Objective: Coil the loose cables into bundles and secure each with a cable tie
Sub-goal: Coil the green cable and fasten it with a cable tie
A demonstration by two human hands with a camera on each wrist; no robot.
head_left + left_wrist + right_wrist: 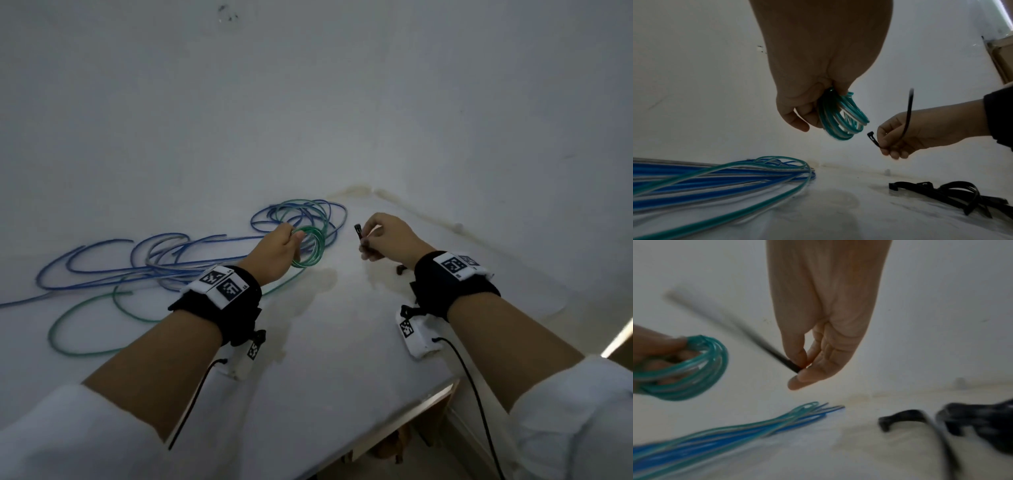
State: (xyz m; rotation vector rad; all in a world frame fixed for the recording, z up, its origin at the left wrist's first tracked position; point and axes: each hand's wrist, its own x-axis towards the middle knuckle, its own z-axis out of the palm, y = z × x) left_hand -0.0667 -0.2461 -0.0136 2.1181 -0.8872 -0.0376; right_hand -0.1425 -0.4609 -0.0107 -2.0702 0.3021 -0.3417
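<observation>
A white desk [342, 342] stands against a white wall [308, 102]. The left hand [274, 253] holds a small green coil [310, 246] up off the desk, fingers curled round it. Just beside it, the right hand [387, 238] pinches a black cable tie [907, 116]. Loose blue cables [154, 257] and green cable [85, 329] lie to the left. More black ties [953, 193] lie on the right, near the desk edge [411, 411].

A white wall [308, 102] rose behind a white table [342, 359], and a second wall [513, 137] met it at a corner. Small dark marks [227, 15] spotted the wall high up. Yellowish staining [356, 190] ran along the seam where table met wall. The light was dim and even. A bright strip [620, 337] showed at the right edge.
</observation>
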